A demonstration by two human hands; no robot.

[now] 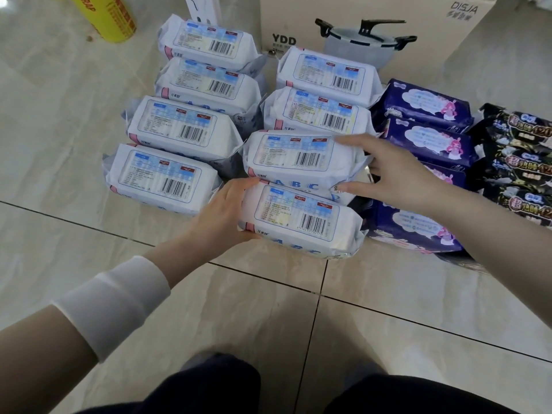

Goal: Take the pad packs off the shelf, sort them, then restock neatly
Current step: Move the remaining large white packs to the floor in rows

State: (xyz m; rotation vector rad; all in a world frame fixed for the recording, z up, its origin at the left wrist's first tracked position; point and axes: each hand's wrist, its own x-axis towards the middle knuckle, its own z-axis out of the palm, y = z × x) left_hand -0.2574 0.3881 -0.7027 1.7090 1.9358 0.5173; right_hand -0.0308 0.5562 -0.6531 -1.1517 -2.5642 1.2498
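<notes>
Eight white pad packs, two rows, before a cardboard box; purple packs and black packs beside. Left hand gripped nearest pack by its end; right hand lay spread, touching next pack.

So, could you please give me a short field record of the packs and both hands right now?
surface: tiled floor
white packs: eight, two columns of four
purple packs: column right of the white
black packs: far right
left hand: grips left end of nearest white pack
right hand: spread over right end of next white pack
</notes>
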